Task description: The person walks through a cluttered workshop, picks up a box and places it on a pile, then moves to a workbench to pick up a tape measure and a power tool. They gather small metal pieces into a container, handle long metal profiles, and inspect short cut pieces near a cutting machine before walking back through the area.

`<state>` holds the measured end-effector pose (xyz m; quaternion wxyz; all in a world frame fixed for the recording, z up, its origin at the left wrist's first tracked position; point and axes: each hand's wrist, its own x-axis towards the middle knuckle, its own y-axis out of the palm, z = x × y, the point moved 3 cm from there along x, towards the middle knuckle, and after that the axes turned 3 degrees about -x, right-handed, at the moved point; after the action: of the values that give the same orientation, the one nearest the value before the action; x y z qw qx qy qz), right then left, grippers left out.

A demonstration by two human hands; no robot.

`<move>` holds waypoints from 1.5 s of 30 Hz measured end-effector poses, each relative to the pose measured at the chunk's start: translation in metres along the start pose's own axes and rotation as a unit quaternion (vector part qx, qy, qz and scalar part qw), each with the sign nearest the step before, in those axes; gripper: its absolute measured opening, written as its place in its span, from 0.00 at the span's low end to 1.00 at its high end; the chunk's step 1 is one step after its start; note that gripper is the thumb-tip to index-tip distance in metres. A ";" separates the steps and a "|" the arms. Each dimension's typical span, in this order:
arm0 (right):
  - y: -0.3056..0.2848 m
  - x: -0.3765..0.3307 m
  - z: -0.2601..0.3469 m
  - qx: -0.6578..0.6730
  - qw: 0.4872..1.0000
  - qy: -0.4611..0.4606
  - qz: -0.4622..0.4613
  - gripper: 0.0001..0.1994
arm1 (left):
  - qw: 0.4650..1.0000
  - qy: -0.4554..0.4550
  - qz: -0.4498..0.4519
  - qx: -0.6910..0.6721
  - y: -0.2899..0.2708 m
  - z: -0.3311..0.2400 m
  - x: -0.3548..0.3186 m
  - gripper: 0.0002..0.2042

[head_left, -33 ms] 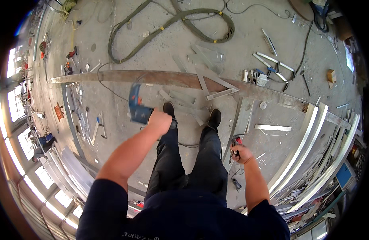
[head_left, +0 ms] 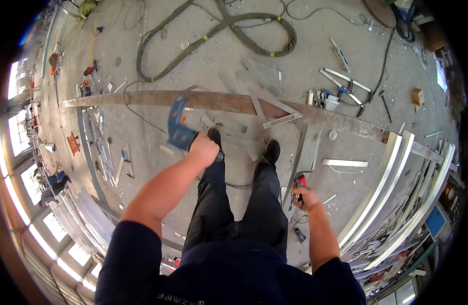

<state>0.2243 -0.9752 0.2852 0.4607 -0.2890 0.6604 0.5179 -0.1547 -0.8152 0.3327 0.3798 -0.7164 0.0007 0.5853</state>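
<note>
Seen from above, a person in a dark blue top and dark trousers stands on a concrete workshop floor (head_left: 315,56). The left hand (head_left: 203,149) is raised in front of the body, fingers wrapped tightly around the handle of a blue power tool (head_left: 179,126), blurred, which hangs in the air above the floor just left of the left shoe. The right hand (head_left: 304,197) hangs low beside the right leg, closed around a small red tool (head_left: 299,182). A long rusty steel beam (head_left: 142,99) lies across the floor just ahead of the shoes. A thick green hose (head_left: 218,28) loops beyond it. Curved pale metal profiles (head_left: 391,188) lie at the right.
</note>
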 end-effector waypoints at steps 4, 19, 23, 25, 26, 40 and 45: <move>0.030 -0.031 -0.044 0.039 0.995 -0.050 -0.072 0.08 | 0.946 0.170 -0.017 0.276 0.029 0.047 0.055 0.04; 0.187 -0.046 -0.192 0.300 0.943 -0.141 0.006 0.06 | 0.844 0.340 -0.151 0.387 0.079 0.100 0.125 0.13; 0.206 -0.043 -0.185 0.313 0.933 -0.179 0.007 0.06 | 0.854 0.318 -0.179 0.370 0.066 0.110 0.115 0.19; 0.218 -0.047 -0.180 0.334 0.923 -0.192 -0.001 0.06 | 0.865 0.311 -0.185 0.347 0.054 0.116 0.103 0.22; 0.222 -0.049 -0.178 0.330 0.923 -0.199 -0.002 0.06 | 0.872 0.307 -0.189 0.331 0.049 0.119 0.094 0.23; 0.310 -0.061 -0.052 0.070 0.914 -0.333 0.219 0.10 | 0.901 -0.216 -0.128 -0.355 0.174 0.212 -0.205 0.33; 0.372 -0.049 -0.015 0.125 0.917 -0.293 0.241 0.07 | 0.755 -0.370 0.035 -0.541 0.335 0.256 -0.289 0.23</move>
<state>-0.0796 -0.8837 0.4854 0.5271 0.1039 0.6048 0.5879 -0.6091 -1.0423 0.3865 -0.1210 -0.5294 -0.4314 0.7204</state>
